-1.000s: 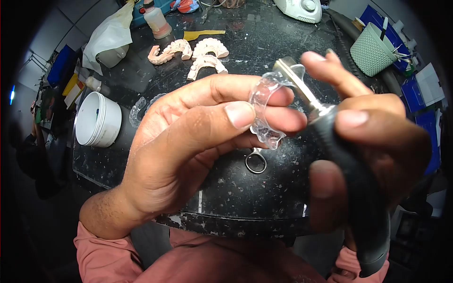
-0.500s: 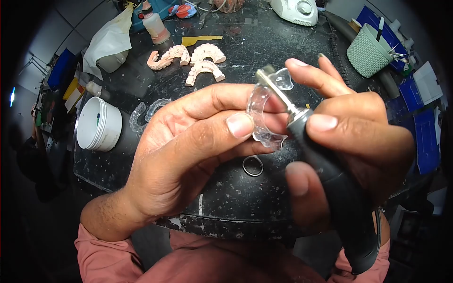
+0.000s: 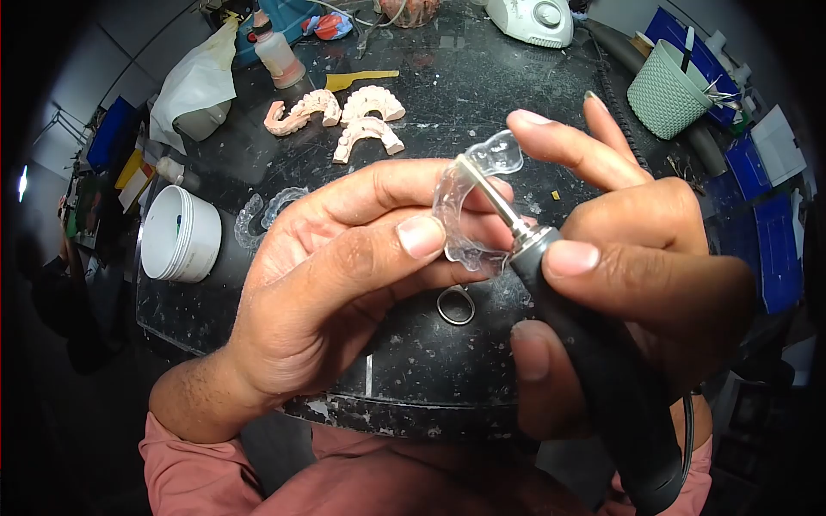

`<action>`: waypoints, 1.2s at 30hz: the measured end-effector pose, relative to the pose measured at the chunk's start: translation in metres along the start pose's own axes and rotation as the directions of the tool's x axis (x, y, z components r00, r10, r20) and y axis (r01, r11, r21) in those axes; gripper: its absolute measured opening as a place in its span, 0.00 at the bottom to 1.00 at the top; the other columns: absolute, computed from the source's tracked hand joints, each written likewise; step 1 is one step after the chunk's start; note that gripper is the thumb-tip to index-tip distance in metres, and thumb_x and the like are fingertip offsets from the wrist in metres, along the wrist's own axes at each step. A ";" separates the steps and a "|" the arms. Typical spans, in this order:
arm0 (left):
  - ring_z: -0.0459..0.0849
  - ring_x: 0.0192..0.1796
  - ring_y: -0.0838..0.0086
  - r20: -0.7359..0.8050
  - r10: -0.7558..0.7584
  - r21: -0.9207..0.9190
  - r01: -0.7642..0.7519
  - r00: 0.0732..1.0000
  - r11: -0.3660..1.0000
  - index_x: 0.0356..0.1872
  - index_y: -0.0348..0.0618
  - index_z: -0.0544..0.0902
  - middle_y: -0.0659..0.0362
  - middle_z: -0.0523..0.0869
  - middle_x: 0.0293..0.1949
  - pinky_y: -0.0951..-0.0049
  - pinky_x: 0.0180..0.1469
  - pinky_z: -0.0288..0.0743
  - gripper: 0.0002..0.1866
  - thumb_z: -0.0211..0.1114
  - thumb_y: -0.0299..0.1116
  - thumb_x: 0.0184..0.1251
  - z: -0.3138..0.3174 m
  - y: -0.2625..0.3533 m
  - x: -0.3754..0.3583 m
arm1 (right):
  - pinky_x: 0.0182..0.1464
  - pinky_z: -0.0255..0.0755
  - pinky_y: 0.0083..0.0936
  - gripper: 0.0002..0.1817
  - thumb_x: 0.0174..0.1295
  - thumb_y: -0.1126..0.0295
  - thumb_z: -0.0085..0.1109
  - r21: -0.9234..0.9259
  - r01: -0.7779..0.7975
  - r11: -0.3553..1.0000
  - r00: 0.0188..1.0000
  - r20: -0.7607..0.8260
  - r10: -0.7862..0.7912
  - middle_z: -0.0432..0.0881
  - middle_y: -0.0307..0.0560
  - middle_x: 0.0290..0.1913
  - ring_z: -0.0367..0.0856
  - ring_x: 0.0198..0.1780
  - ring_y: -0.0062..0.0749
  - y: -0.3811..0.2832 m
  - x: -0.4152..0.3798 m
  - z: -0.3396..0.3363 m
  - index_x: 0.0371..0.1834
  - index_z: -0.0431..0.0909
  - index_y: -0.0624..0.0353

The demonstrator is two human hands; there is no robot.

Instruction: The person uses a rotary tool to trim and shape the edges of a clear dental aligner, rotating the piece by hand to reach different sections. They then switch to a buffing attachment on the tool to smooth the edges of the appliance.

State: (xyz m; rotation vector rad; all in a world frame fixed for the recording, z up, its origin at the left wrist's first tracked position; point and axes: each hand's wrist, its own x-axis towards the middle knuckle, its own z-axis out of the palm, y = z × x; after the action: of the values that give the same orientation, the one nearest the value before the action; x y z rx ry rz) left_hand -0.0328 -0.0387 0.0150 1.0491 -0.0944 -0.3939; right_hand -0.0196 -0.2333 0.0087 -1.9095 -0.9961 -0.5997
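Observation:
My left hand (image 3: 331, 258) pinches a clear, arch-shaped plastic tray (image 3: 449, 206) between thumb and fingers, held up over the dark worktop. In my right hand (image 3: 637, 258) is a black rotary handpiece (image 3: 594, 344) with a thin metal shank. Its pale tip (image 3: 465, 163) lies at the inner upper edge of the clear tray; whether it touches cannot be told. My right index fingertip is close to the tray's upper end. A metal ring (image 3: 455, 306) lies on the table just below the tray.
Plaster dental models (image 3: 368, 138) stand at the back, near a squeeze bottle (image 3: 280, 60). Another clear tray (image 3: 251, 221) lies beside a white tub (image 3: 181, 234) at left. A green basket (image 3: 667, 93) and a white control unit (image 3: 533, 21) are behind. A person (image 3: 64, 284) is at far left.
Both hands have shifted slightly left with the tray and handpiece. The handpiece tip, blurred before, now looks sharper and lies nearer the tray's edge.

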 end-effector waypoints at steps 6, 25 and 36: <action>0.83 0.51 0.65 0.014 0.036 0.079 -0.037 0.999 0.996 0.56 0.30 0.72 0.46 0.82 0.47 0.67 0.56 0.76 0.21 0.55 0.34 0.66 -0.002 0.001 0.001 | 0.62 0.57 0.70 0.21 0.58 0.56 0.67 -0.009 0.020 1.000 0.998 0.057 -0.020 0.75 0.44 0.36 0.80 0.48 0.61 -0.002 0.002 0.005 0.47 0.69 0.50; 0.81 0.52 0.69 0.044 0.296 0.450 -0.284 0.954 0.847 0.52 0.29 0.77 0.46 0.82 0.50 0.66 0.60 0.70 0.18 0.59 0.31 0.65 -0.005 0.001 -0.001 | 0.63 0.50 0.73 0.23 0.60 0.55 0.63 0.261 0.089 0.961 0.990 -0.128 -0.057 0.74 0.49 0.36 0.79 0.49 0.67 0.016 -0.002 0.010 0.48 0.64 0.55; 0.83 0.48 0.72 0.099 0.401 0.599 -0.377 0.911 0.707 0.52 0.31 0.78 0.48 0.83 0.51 0.69 0.58 0.72 0.17 0.60 0.31 0.66 -0.013 -0.003 0.000 | 0.64 0.45 0.75 0.23 0.60 0.53 0.63 0.216 0.069 0.974 0.998 -0.024 -0.065 0.74 0.47 0.35 0.77 0.52 0.70 0.011 -0.002 0.007 0.47 0.65 0.53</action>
State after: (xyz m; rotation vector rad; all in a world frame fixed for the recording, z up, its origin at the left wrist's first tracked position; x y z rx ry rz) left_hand -0.0306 -0.0296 0.0059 1.6364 -0.4282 0.0668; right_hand -0.0115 -0.2313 -0.0010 -1.6817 -1.0738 -0.5217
